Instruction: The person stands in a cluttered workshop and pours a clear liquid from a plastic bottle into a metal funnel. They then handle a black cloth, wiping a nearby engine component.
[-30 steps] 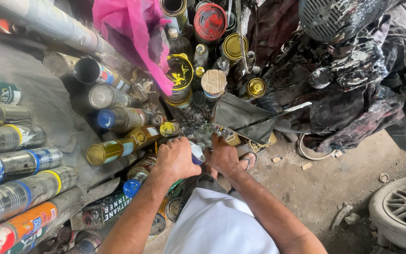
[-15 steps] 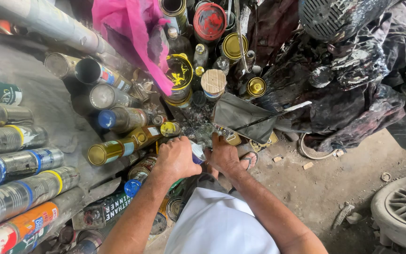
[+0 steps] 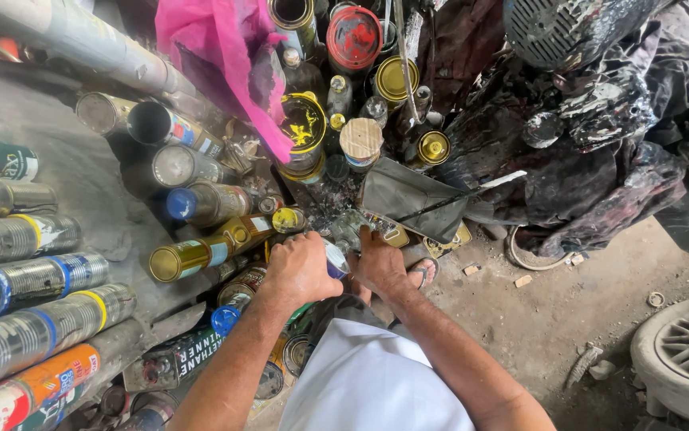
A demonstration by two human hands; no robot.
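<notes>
Very little differs from a second ago. The left hand [image 3: 300,267] has turned slightly over the small can [image 3: 335,259] it grips, so more of the can's white and blue side shows just right of its knuckles. The right hand [image 3: 380,263], just right of that can, has edged a touch closer to it, its fingers pressed down beside the can.

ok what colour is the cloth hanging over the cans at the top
Bright pink cloth, with dark stains; the head view shows it.
</notes>
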